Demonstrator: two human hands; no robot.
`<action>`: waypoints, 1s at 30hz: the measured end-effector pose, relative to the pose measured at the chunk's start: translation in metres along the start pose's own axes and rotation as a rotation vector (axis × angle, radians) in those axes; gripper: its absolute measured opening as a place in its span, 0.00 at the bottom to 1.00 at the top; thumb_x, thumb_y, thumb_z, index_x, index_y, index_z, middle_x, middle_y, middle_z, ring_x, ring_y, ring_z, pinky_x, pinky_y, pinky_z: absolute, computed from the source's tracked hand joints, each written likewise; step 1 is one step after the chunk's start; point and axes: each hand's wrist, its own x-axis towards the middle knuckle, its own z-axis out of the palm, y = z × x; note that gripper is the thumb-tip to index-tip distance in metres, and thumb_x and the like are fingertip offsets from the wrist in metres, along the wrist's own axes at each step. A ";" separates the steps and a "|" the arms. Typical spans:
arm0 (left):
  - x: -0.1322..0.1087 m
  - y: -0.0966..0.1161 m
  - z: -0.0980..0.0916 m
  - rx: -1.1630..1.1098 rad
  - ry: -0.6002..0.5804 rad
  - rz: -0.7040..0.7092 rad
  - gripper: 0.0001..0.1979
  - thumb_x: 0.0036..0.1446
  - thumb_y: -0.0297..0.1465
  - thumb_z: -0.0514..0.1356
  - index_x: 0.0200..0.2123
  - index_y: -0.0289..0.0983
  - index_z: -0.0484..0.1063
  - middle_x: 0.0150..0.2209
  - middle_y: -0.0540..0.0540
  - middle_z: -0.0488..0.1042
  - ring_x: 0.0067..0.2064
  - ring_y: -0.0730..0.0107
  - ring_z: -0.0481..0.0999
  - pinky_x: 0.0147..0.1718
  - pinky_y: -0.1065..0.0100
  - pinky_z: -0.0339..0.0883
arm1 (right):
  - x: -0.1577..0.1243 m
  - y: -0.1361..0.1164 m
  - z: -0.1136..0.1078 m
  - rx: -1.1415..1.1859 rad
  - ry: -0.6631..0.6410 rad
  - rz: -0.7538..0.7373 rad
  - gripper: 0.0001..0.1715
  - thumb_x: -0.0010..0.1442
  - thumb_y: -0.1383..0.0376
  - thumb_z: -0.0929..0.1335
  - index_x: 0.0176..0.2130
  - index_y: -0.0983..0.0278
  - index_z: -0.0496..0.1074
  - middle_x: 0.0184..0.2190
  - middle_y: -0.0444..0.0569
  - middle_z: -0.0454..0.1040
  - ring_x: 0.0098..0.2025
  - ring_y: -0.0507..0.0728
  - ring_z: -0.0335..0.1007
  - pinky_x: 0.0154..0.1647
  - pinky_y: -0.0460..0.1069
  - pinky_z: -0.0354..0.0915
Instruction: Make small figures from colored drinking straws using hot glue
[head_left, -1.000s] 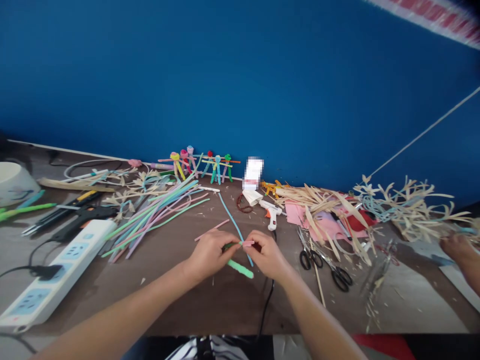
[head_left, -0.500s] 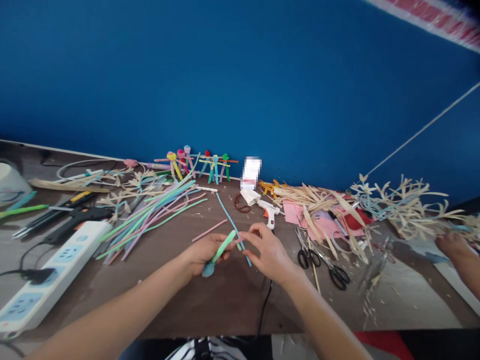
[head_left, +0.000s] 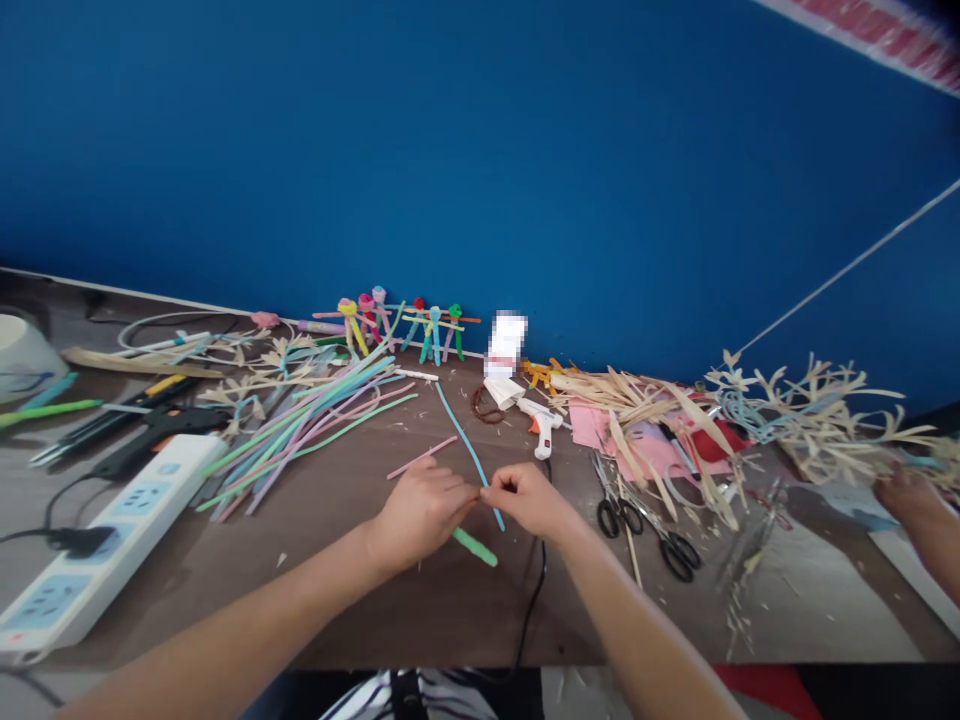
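Note:
My left hand is closed around a pipe cleaner piece, whose fuzzy green length sticks out below the fingers; the rest is hidden in the palm. Fingertips of my right hand are pinched together and meet those of the left. What they pinch is too small to make out. Just behind the hands, a blue pipe cleaner lies on the table, partly covered by my right fingertips. A short pink pipe cleaner lies behind my left hand.
Loose pipe cleaners, a power strip and a black glue gun are at left. Small pipe cleaner figures stand by the wall. A white glue gun, scissors and dried strips are at right, beyond them another person's hand.
My left hand has turned over, so the green piece now points down to the right and its blue end is hidden. My right fingers have closed and come against the left.

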 end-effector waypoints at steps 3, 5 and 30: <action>-0.001 -0.001 0.002 -0.005 0.037 0.012 0.13 0.55 0.30 0.50 0.28 0.36 0.73 0.22 0.47 0.72 0.26 0.71 0.69 0.30 0.69 0.55 | 0.004 0.003 0.002 0.230 -0.104 0.139 0.18 0.47 0.56 0.65 0.16 0.66 0.64 0.14 0.41 0.60 0.17 0.46 0.50 0.18 0.43 0.46; 0.001 -0.001 0.004 -0.186 0.014 -0.134 0.11 0.54 0.32 0.51 0.29 0.36 0.73 0.24 0.47 0.74 0.27 0.72 0.69 0.30 0.70 0.56 | 0.002 0.002 0.001 0.264 -0.068 0.132 0.19 0.50 0.55 0.62 0.18 0.67 0.65 0.15 0.42 0.61 0.17 0.47 0.50 0.18 0.43 0.47; 0.005 0.005 -0.008 -0.404 -0.011 -0.263 0.08 0.51 0.31 0.55 0.28 0.36 0.73 0.24 0.50 0.75 0.26 0.73 0.69 0.29 0.72 0.57 | -0.022 -0.013 -0.005 -0.356 0.186 -0.541 0.07 0.55 0.69 0.62 0.34 0.64 0.69 0.30 0.48 0.64 0.35 0.53 0.61 0.36 0.48 0.58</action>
